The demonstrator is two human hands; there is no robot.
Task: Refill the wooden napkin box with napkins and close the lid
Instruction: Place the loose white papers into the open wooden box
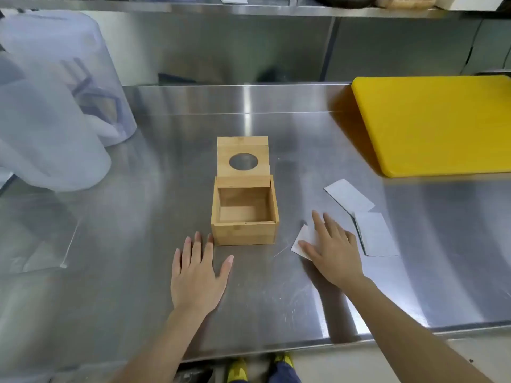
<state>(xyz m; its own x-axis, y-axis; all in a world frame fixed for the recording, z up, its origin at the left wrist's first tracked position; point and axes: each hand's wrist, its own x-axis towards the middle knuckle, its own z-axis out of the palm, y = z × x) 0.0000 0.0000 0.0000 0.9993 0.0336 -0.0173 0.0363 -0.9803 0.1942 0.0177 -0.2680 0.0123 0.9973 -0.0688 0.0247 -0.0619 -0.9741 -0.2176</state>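
at the centre of the frame we saw the wooden napkin box (244, 214) standing on the steel table (138, 286), its inside empty and bare wood showing at the bottom. its lid (243, 157) stood tilted back behind the box, with a round hole through the middle.

just below and left of the box we found the left hand (197, 277), lying flat and palm down on the table, fingers spread and released, grasping nothing; its fingertips came close beside the box's lower left corner, and we could not tell whether they touched it.

to the right of the box the right hand (331, 250) lay flat with its fingers stretched out, pressing on a white napkin (302, 241) rather than gripping it. two more napkins lay further right: one (349, 195) up and to the right of the hand, another (376, 234) just beside the hand's right edge.

a yellow cutting board (437, 123) filled the upper right of the frame, and clear plastic containers (52, 106) stood at the upper left.
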